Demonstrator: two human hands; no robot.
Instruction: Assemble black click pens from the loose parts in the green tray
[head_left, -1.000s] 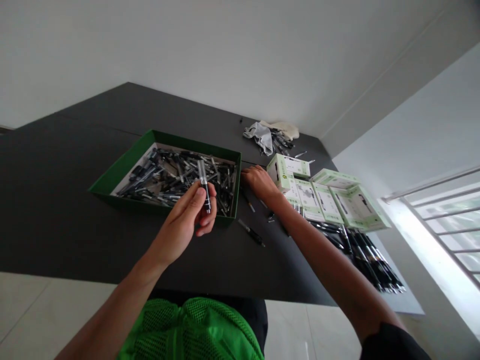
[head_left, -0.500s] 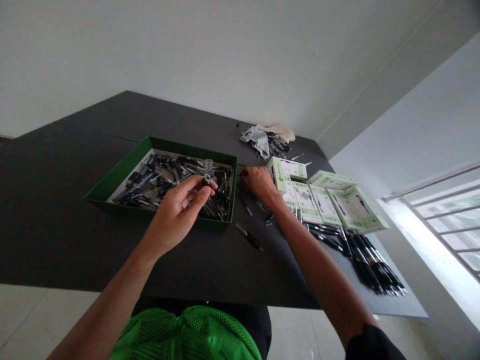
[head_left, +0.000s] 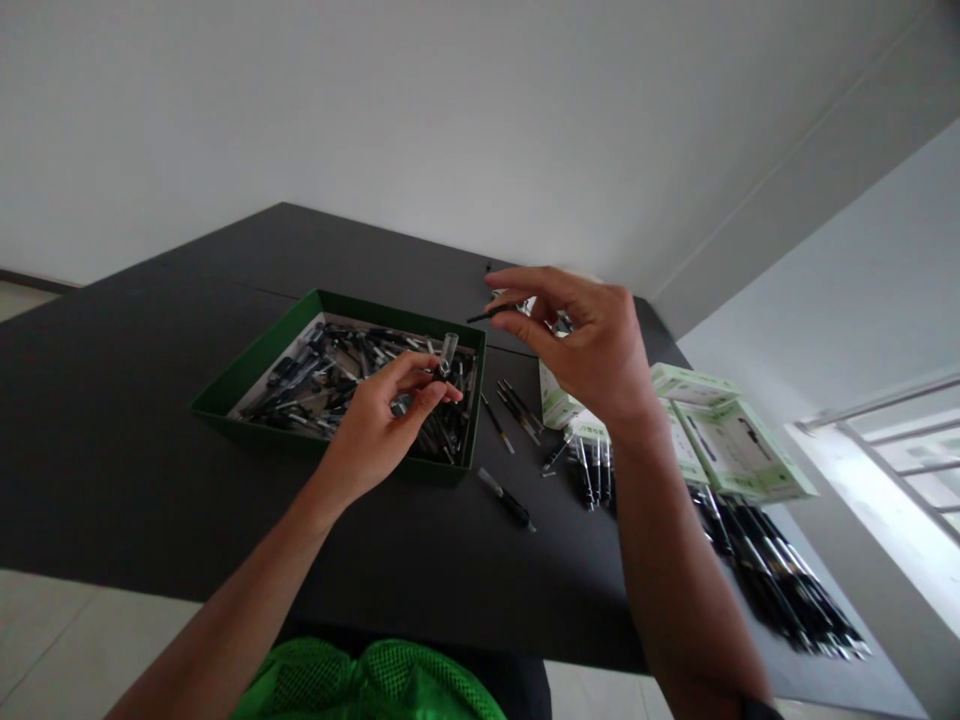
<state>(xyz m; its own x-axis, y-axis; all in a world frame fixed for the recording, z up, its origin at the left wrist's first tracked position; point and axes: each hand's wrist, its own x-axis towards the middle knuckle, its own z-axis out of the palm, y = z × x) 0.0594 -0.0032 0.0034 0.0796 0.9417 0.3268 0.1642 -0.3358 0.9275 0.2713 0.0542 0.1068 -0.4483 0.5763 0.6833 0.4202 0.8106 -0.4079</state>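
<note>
Above the right end of a green box (head_left: 244,372) heaped with pens (head_left: 322,375), grasps a clear-ended pen barrel (head_left: 449,348) between left hand (head_left: 386,415) thumb and fingers, clear end up. Just up and right of that grip, pinches a thin dark rod (head_left: 480,317) in the right hand (head_left: 581,335), aimed leftward toward the barrel but apart from it. Below the right hand, works over a dark table (head_left: 420,570) set with slim refill-like sticks (head_left: 516,411) and a loose pen (head_left: 512,503); beside the right forearm, pale green cartons (head_left: 739,445) and black pens (head_left: 795,575).
</note>
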